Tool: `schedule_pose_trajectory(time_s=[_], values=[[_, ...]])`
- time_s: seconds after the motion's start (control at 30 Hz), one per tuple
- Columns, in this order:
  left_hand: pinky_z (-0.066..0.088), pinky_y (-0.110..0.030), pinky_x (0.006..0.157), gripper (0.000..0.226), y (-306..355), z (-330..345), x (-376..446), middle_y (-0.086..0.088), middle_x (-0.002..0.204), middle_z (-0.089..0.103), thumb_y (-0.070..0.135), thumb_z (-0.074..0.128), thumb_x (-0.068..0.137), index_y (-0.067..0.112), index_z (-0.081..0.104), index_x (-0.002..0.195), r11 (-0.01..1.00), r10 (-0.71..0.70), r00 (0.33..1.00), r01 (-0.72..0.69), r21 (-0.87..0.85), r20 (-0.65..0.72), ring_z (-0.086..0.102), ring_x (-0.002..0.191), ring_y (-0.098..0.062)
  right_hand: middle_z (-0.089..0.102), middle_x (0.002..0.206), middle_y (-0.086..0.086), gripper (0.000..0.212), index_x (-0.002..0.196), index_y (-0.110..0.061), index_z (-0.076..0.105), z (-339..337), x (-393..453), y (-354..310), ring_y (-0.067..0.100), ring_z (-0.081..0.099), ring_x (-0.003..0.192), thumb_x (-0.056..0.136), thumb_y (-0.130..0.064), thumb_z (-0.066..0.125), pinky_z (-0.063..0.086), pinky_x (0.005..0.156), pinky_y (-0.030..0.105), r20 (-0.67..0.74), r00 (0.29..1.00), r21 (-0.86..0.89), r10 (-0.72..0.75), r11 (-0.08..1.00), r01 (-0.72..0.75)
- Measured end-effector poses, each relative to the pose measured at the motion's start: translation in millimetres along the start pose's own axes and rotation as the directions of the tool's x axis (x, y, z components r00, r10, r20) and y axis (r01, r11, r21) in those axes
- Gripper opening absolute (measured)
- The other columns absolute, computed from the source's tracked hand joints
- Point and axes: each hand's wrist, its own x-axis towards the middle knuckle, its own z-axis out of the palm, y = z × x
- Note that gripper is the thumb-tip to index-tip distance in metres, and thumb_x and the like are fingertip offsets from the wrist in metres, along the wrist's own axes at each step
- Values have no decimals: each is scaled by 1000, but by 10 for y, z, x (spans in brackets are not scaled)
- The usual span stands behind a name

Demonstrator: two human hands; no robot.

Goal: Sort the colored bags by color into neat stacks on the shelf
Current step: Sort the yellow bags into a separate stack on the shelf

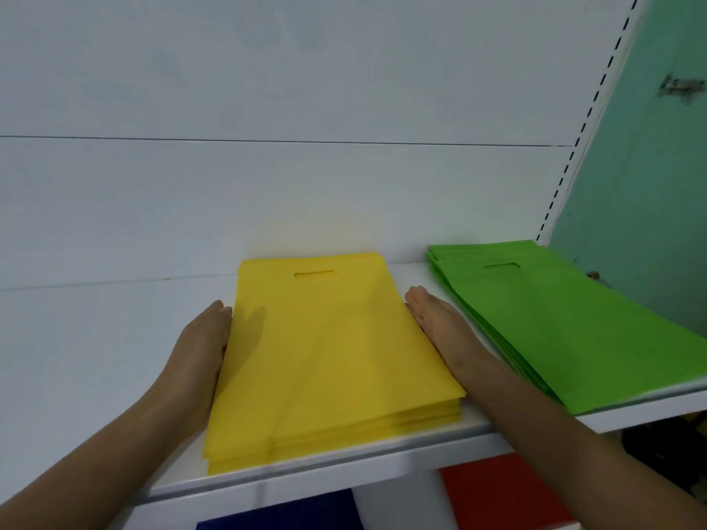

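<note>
On shelf (114,357), flat hands, left (204,338), right (440,323), flanking yellow stack (329,357)

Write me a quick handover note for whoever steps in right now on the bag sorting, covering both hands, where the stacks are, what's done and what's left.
Left hand: open, flat against the left edge of the yellow stack.
Right hand: open, flat against its right edge; it lies between the yellow stack and the green stack.
Both stacks lie on the white shelf, handle cutouts toward the back wall.
Done: yellow and green are each in their own stack.
Left: the green stack is fanned and skewed and needs squaring; the yellow stack's front edges are slightly stepped. A blue bag and a red bag show below the shelf; whether they are stacked there I cannot tell.
</note>
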Motion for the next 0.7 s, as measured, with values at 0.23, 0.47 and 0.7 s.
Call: schedule_pose_trajectory(time_s=[0.23, 0.47, 0.7], values=[[50, -37, 78, 28, 114, 172, -97, -2, 90, 67, 31, 39, 101, 25, 55, 78, 992, 13, 1000, -15, -124, -16, 59, 85, -22, 42, 143, 22, 54, 138, 4, 39, 68, 20, -227, 34, 41, 132, 104, -37, 33, 40, 100, 36, -35, 999, 86, -2, 996, 5], [32, -24, 59, 32, 116, 105, 4, 9, 70, 39, 28, 36, 99, 28, 38, 68, 985, -69, 997, 63, -163, -28, 38, 62, -5, 55, 94, -27, 39, 101, -16, 63, 40, 8, -100, -10, 63, 75, 103, -40, 33, 52, 68, 17, 63, 998, 103, 19, 994, -25], [36, -25, 63, 30, -34, -18, -51, 6, 72, 47, 29, 43, 99, 24, 48, 70, 991, -57, 998, 59, -116, 16, 45, 66, -7, 61, 114, -4, 36, 118, -19, 60, -64, -51, -28, 2, 59, 97, 103, -38, 34, 45, 93, 33, 36, 999, 23, 18, 1000, -18]])
